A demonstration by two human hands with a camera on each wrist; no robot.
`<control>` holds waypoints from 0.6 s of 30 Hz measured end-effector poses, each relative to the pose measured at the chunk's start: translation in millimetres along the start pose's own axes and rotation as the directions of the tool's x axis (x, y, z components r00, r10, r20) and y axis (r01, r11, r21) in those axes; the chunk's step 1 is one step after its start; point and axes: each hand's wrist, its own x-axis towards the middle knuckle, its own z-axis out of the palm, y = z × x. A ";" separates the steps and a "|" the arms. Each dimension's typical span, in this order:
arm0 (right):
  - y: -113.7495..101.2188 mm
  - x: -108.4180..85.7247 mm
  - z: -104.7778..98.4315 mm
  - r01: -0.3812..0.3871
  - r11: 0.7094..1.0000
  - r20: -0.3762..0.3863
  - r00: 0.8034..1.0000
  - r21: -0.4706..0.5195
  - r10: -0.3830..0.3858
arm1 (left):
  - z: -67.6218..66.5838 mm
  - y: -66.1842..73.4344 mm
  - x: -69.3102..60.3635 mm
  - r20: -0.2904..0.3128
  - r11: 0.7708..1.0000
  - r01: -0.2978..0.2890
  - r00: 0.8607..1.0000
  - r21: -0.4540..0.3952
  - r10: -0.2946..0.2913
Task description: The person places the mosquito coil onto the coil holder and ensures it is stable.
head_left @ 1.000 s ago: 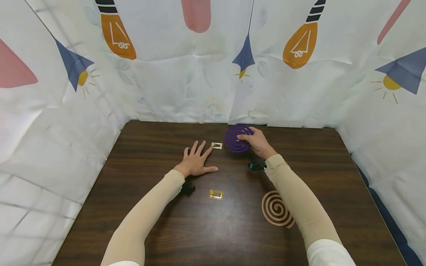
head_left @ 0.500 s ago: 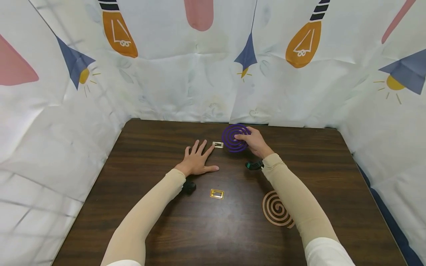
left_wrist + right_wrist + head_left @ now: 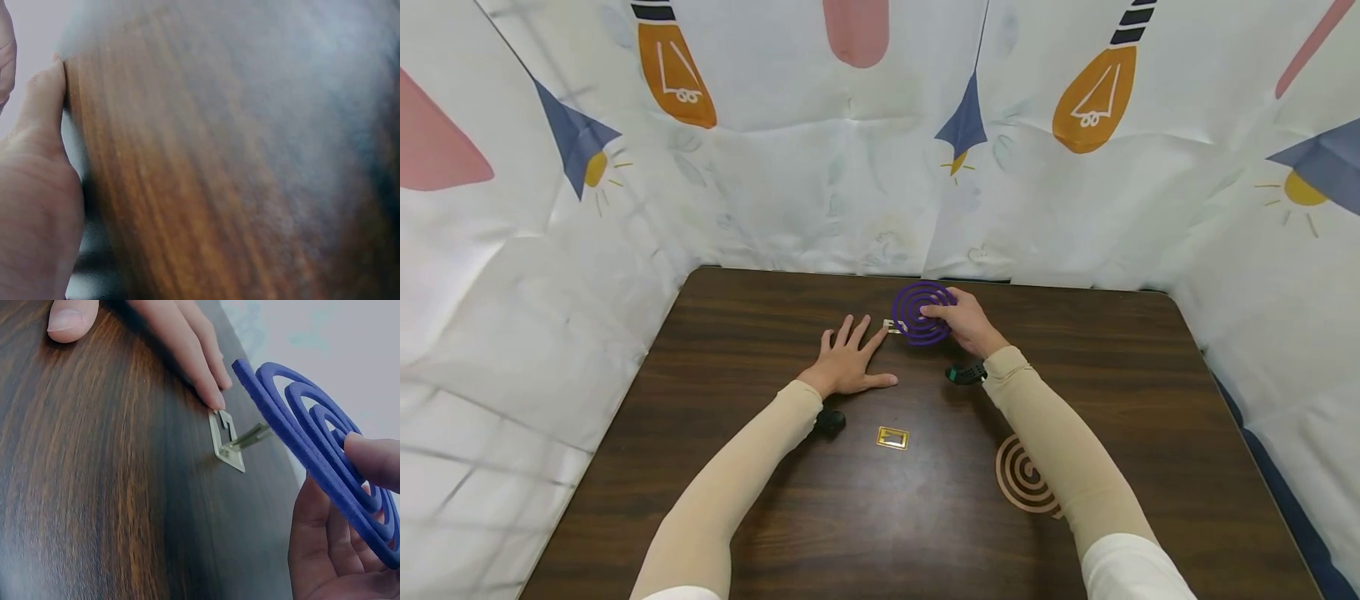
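Note:
My right hand [image 3: 968, 323] pinches a purple mosquito coil [image 3: 300, 428] between thumb and fingers, tilted above the far part of the table. Beside the coil's edge is a flat silvery metal coil stand [image 3: 219, 440] with a raised prong [image 3: 251, 435]. In the right wrist view the prong's tip comes close to the coil; whether they touch I cannot tell. My left hand [image 3: 844, 367] lies spread on the table, its index fingertip touching one end of that stand. In the left wrist view only part of the left hand [image 3: 37, 206] shows.
A gold-coloured stand [image 3: 892, 438] lies flat nearer me on the dark wooden table [image 3: 790, 517]. To the right, a brown mosquito coil [image 3: 1024, 479] lies partly hidden under my right forearm. Printed white cloth [image 3: 820, 200] hangs behind the table and along its sides.
My right hand has carried the purple coil a little to the left, so that in the head view it now overlaps part of the silvery stand. The left hand stays in place.

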 end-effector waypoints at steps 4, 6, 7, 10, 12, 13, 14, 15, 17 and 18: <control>-0.1 -0.3 3.1 -0.014 1.000 0.006 1.000 -0.006 0.014 | -0.1 2.4 -0.6 -0.001 1.000 0.005 1.000 0.007 -0.005; 0.2 0.3 4.7 -0.014 1.000 0.009 1.000 -0.008 0.014 | -0.4 3.3 -1.1 -0.002 1.000 0.009 1.000 0.011 -0.009; 0.3 0.5 5.5 -0.015 1.000 0.009 1.000 -0.009 0.015 | -0.4 3.4 -1.0 -0.002 1.000 0.011 1.000 0.012 -0.011; 1.5 2.2 8.2 -0.014 1.000 0.010 1.000 -0.017 0.014 | 0.2 3.0 -0.2 -0.002 1.000 0.017 1.000 0.012 -0.017; 3.0 3.6 9.9 -0.017 1.000 0.009 1.000 -0.018 0.017 | 0.8 2.4 0.6 -0.001 1.000 0.019 1.000 0.014 -0.019; 4.2 5.0 10.6 -0.019 1.000 0.008 1.000 -0.017 0.019 | 1.0 2.2 1.0 -0.001 1.000 0.020 1.000 0.015 -0.020; 5.4 6.2 11.4 -0.019 1.000 0.008 1.000 -0.016 0.019 | 1.2 2.0 1.3 -0.001 1.000 0.020 1.000 0.015 -0.020; 6.3 7.1 12.3 -0.022 1.000 0.008 1.000 -0.011 0.022 | 1.3 1.8 1.4 0.000 1.000 0.020 1.000 0.015 -0.020; 7.5 8.3 14.3 -0.023 1.000 0.008 1.000 -0.012 0.023 | 1.7 1.5 1.7 0.002 1.000 0.021 1.000 0.016 -0.021; 7.9 8.7 15.2 -0.022 1.000 0.009 1.000 -0.014 0.023 | 1.9 1.3 1.8 0.002 1.000 0.021 1.000 0.016 -0.021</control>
